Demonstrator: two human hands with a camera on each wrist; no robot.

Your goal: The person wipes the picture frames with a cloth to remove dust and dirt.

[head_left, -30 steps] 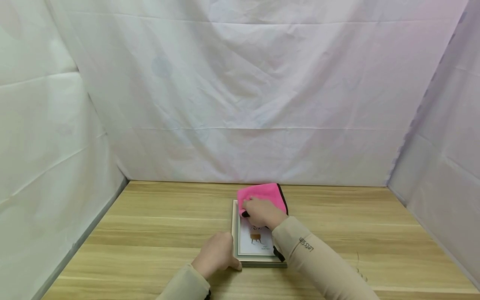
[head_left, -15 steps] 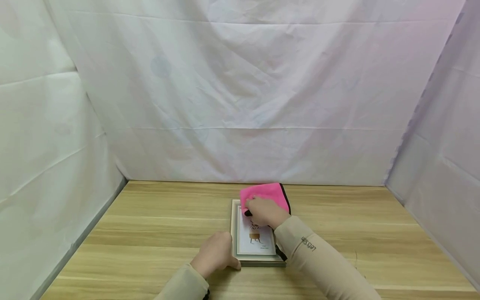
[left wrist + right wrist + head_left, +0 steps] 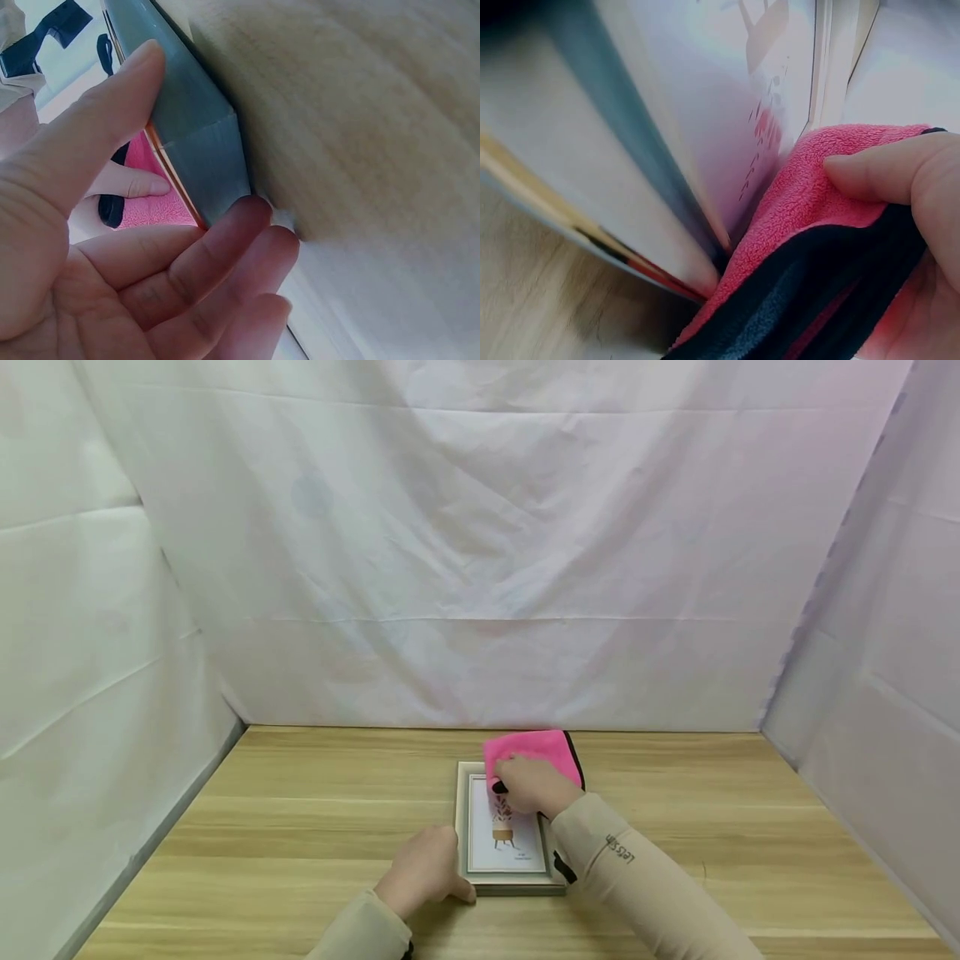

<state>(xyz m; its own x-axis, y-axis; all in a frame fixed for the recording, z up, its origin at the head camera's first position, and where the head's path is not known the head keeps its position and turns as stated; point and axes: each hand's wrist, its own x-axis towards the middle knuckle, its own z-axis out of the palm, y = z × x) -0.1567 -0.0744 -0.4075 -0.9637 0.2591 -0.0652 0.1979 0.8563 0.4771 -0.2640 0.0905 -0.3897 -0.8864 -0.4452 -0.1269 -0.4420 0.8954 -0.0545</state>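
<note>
A picture frame (image 3: 463, 827) with a pale border lies flat on the table, its print showing a plant in a brown pot on legs. My left hand (image 3: 425, 870) grips the frame's near left corner; in the left wrist view the thumb (image 3: 127, 97) lies along one side edge and the fingers (image 3: 225, 247) against the other. A folded pink cloth (image 3: 536, 745) with black trim covers the far part of the frame. My right hand (image 3: 534, 783) pinches this cloth, thumb on top in the right wrist view, and rests it on the frame. The frame's far right corner is hidden.
The wood-grain table (image 3: 322, 793) runs back to a white curtain (image 3: 480, 568). White sheets also hang along the left and right sides. A thin dark strand or mark (image 3: 703, 870) shows on the table at the right.
My right hand has slid the pink cloth a little to the right across the frame, uncovering more of the plant print. The left hand keeps its grip. The head view has shifted slightly.
</note>
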